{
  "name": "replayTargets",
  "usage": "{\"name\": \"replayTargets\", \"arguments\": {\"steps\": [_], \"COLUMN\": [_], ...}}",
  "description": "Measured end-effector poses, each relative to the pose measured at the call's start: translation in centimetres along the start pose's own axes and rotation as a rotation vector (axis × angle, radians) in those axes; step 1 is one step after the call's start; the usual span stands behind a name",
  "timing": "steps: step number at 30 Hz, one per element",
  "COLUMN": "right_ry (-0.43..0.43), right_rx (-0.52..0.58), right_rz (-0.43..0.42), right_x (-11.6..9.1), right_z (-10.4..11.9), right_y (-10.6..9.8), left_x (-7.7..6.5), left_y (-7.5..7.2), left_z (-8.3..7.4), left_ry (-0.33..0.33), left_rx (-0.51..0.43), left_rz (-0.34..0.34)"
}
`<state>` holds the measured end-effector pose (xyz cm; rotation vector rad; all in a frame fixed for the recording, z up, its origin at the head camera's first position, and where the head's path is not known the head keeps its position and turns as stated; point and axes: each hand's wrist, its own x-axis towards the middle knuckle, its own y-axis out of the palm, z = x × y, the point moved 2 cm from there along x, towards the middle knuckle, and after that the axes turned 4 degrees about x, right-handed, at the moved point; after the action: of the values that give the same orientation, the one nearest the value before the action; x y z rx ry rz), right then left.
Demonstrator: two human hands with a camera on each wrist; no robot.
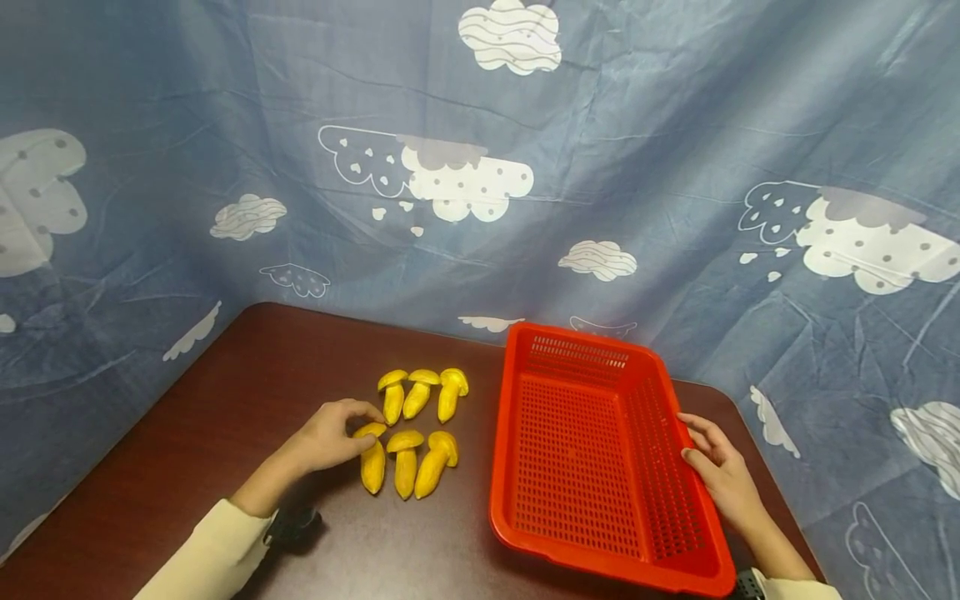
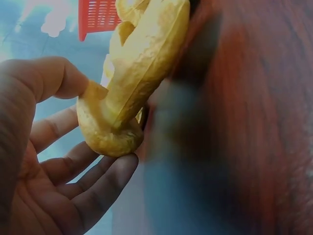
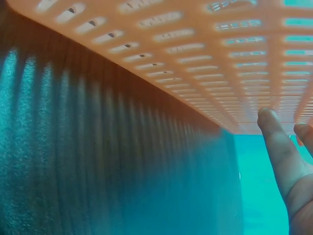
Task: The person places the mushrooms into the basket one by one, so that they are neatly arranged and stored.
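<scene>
My left hand (image 1: 330, 435) pinches the cap of a yellow toy mushroom (image 1: 372, 468), the leftmost of the near row. In the left wrist view, the thumb (image 2: 68, 81) is on one side of this mushroom's curved cap (image 2: 110, 139), and a fingertip touches the other. Two more mushrooms lie beside it, one upright in line (image 1: 405, 467) and one slanted (image 1: 437, 464). At the far right, my right hand (image 1: 720, 467) grips the right rim of a red plastic basket (image 1: 573, 475). Its fingers (image 3: 279, 147) lie against the slotted side in the right wrist view.
Behind the near row lies a second row of three yellow mushrooms, left (image 1: 393, 400), middle (image 1: 420, 396) and right (image 1: 448, 398). All are on a dark brown table (image 1: 315, 358). A blue cloth (image 1: 420, 275) printed with clouds hangs around the table's back and sides.
</scene>
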<state>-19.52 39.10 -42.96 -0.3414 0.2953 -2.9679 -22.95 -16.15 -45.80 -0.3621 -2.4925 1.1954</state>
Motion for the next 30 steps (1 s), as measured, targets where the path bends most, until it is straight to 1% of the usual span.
{"name": "replayTargets", "arguments": {"steps": [3, 7, 15, 21, 24, 27, 30], "right_ry": [0.01, 0.019, 0.016, 0.036, 0.041, 0.041, 0.04], "right_rx": [-0.036, -0.045, -0.033, -0.076, -0.082, -0.083, -0.062], "right_rz": [-0.008, -0.01, -0.011, -0.015, -0.017, -0.013, 0.0], "right_x": [0.1, 0.3, 0.3, 0.3, 0.3, 0.3, 0.3], "right_z": [0.2, 0.2, -0.1, 0.0, 0.0, 0.1, 0.2], "right_y": [-0.1, -0.1, -0.2, -0.1, -0.1, -0.1, -0.1], "left_x": [0.1, 0.2, 1.1, 2.4, 3.2, 4.1, 5.0], "left_y": [-0.5, -1.3, -2.4, -2.9, -3.2, -3.5, -3.7], "left_z": [-0.1, -0.4, -2.2, -3.4, -4.2, -5.1, -6.1], "left_ry": [0.014, 0.016, 0.055, 0.096, 0.114, 0.117, 0.128], "left_rx": [0.005, -0.023, -0.076, -0.092, -0.103, -0.112, -0.109], "left_rz": [-0.019, -0.051, -0.121, -0.144, -0.139, -0.124, -0.116]}}
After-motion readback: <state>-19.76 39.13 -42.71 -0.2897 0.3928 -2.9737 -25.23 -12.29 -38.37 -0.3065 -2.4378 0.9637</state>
